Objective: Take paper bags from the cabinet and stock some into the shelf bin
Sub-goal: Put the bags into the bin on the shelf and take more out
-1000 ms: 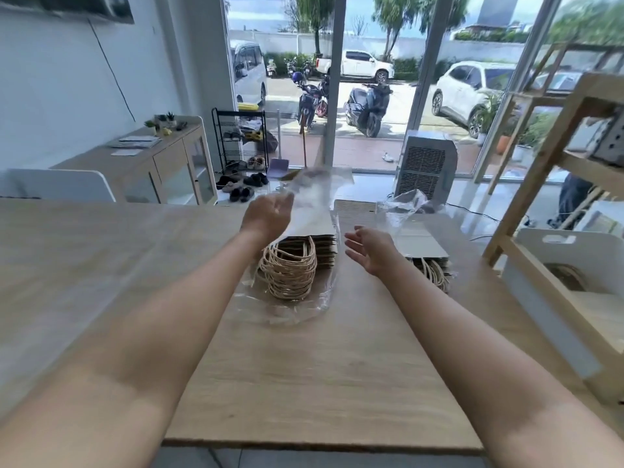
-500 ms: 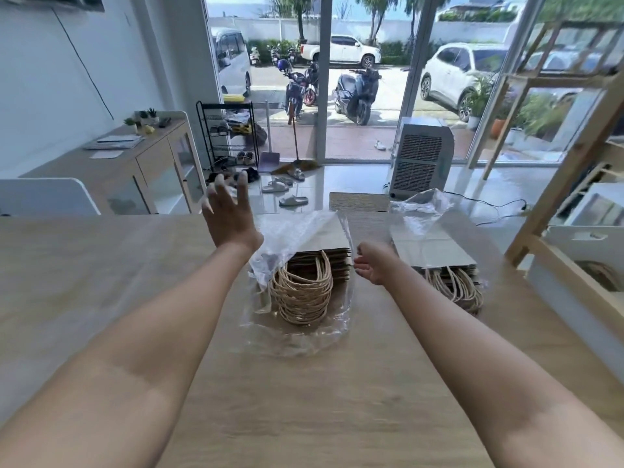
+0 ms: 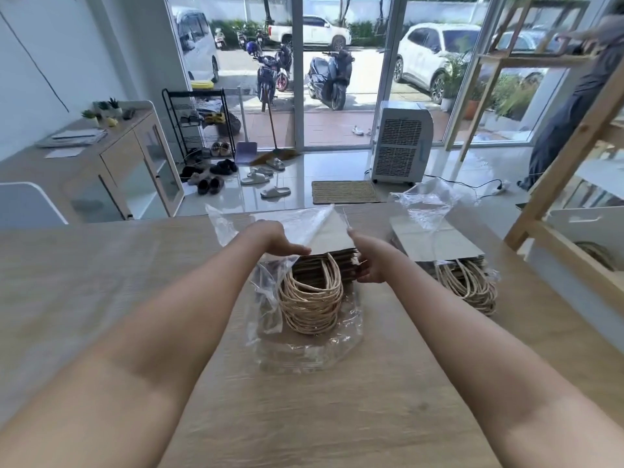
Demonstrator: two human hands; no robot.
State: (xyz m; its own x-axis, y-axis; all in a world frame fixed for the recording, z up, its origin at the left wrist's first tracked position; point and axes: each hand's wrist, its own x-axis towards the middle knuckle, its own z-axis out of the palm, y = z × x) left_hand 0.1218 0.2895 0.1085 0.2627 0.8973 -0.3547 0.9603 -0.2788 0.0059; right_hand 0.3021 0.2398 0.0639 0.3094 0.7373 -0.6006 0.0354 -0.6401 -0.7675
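Two bundles of paper bags (image 3: 332, 246) lie flat on the wooden surface (image 3: 101, 298), so the cabinet part looks done. The near stack sits in an opened plastic wrap (image 3: 304, 349), rope handles (image 3: 310, 305) toward the viewer. Left hand (image 3: 270, 239) lies flat, fingers extended, on the wrap and top bag. Right hand (image 3: 374, 258) grips the stack's right edge, fingers curled around it. Second bundle (image 3: 439, 241) lies right, untouched. Shelf bin (image 3: 580, 224) far right; apparently nothing stocked yet.
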